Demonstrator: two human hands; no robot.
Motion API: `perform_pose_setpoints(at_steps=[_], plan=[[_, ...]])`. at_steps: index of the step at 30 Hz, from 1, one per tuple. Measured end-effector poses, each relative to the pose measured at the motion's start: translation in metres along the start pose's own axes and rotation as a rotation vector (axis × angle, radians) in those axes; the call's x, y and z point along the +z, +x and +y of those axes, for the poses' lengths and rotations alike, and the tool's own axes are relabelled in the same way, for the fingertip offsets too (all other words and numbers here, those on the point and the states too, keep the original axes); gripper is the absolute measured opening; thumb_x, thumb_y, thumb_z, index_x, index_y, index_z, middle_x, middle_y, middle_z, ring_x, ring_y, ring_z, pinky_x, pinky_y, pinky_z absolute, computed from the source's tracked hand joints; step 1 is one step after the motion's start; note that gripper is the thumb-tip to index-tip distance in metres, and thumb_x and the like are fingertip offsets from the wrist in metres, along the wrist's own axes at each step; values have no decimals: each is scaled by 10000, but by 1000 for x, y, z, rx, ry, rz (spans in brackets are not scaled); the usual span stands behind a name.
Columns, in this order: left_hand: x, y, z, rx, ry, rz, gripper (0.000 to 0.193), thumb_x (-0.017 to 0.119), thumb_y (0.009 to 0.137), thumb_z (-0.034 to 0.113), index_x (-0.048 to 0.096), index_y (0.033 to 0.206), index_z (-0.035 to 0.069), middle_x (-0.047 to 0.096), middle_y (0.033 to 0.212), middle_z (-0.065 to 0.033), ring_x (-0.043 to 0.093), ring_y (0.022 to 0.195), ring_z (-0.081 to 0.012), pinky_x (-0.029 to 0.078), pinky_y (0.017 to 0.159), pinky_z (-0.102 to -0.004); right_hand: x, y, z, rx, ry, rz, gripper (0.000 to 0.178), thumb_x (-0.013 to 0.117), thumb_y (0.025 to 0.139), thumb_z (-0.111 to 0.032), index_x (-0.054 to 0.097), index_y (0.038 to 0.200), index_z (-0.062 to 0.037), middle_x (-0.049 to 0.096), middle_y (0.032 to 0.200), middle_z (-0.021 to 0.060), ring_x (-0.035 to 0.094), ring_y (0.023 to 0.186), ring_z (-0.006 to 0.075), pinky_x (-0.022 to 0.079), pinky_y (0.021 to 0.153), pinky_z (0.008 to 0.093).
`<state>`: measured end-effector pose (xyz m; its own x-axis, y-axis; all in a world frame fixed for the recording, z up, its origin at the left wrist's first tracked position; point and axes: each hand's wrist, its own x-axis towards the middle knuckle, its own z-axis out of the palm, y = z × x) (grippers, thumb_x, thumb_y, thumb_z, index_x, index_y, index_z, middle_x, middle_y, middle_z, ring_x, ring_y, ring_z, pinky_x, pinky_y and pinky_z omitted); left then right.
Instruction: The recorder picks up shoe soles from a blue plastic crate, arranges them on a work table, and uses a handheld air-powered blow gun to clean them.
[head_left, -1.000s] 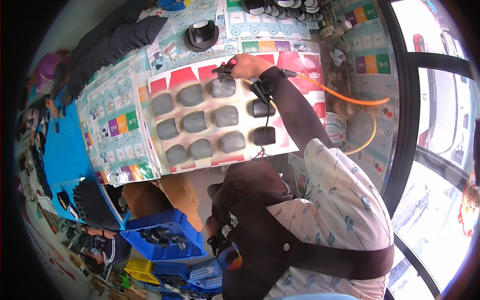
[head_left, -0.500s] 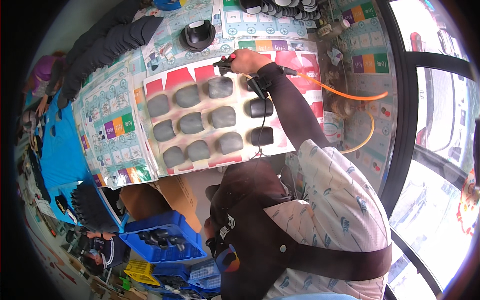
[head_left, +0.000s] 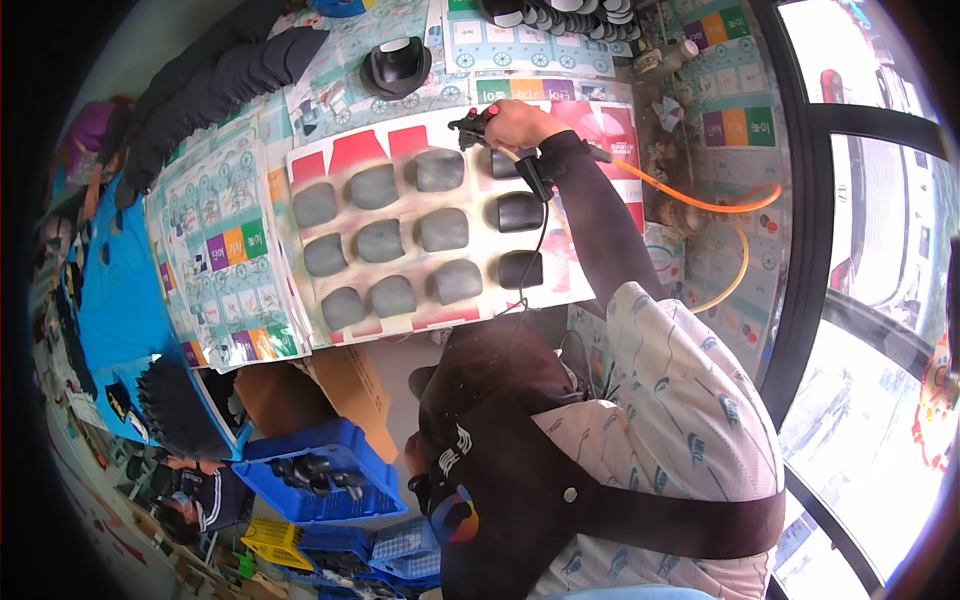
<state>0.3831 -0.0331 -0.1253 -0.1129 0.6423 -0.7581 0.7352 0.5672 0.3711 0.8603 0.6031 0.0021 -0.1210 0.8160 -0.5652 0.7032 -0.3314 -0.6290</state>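
My right hand [head_left: 522, 127] is wrapped round a small black spray gun [head_left: 470, 128] above the far edge of a red-and-white sheet [head_left: 590, 255]. An orange hose [head_left: 690, 200] trails from it to the right. Several curved pads lie in rows on the sheet. Those in the left and middle columns, such as one grey pad [head_left: 444, 230], look matte and dusty. In the right column, a black pad [head_left: 519, 212] is glossy; the farthest one there sits just below my right hand, partly hidden. My left hand [head_left: 414, 455] hangs low beside my apron, its fingers hidden.
Long stacks of dark pads [head_left: 220, 85] lie at the far left, and a black stacked pile [head_left: 397, 68] stands beyond the sheet. Below the table's near edge is a blue crate [head_left: 325, 475] beside a cardboard box [head_left: 355, 395]. Windows [head_left: 880, 220] border the right side.
My right hand has moved right with the spray gun, from above the third column of pads toward the right column. My left hand stays low.
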Motion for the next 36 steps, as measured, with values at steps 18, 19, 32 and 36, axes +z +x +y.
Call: perform_pose_setpoints(at_steps=[18, 19, 32, 36], plan=[[42, 17, -6, -179, -636, -4, 349, 569, 1002, 275, 670, 1197, 5, 735, 999, -139, 703, 788, -211, 545, 643, -305, -2, -157, 84, -181, 180, 161, 345, 777, 724, -125, 697, 1042, -17, 694, 838, 48, 618, 767, 170, 480, 671, 338], [48, 14, -21, -174, -637, 3, 349, 569, 1002, 275, 670, 1197, 5, 735, 999, -139, 703, 788, -211, 545, 643, -305, 5, -177, 85, -260, 243, 215, 372, 780, 733, -103, 688, 1081, -10, 706, 861, 63, 636, 814, 192, 501, 745, 351], [146, -17, -147, 171, -608, -9, 347, 575, 997, 260, 613, 1267, 47, 728, 1003, -141, 704, 813, -202, 531, 644, -320, 126, -325, 125, -268, -188, 138, 329, 606, 846, -174, 709, 1128, -39, 699, 987, 256, 669, 961, 436, 526, 875, 488], [177, -34, -174, -107, -786, 68, 340, 597, 965, 242, 634, 1240, 46, 715, 976, -126, 689, 780, -201, 543, 623, -327, 135, -333, 137, -266, -242, 303, 262, 547, 895, -177, 705, 1052, -40, 691, 941, 265, 661, 919, 466, 520, 837, 525]])
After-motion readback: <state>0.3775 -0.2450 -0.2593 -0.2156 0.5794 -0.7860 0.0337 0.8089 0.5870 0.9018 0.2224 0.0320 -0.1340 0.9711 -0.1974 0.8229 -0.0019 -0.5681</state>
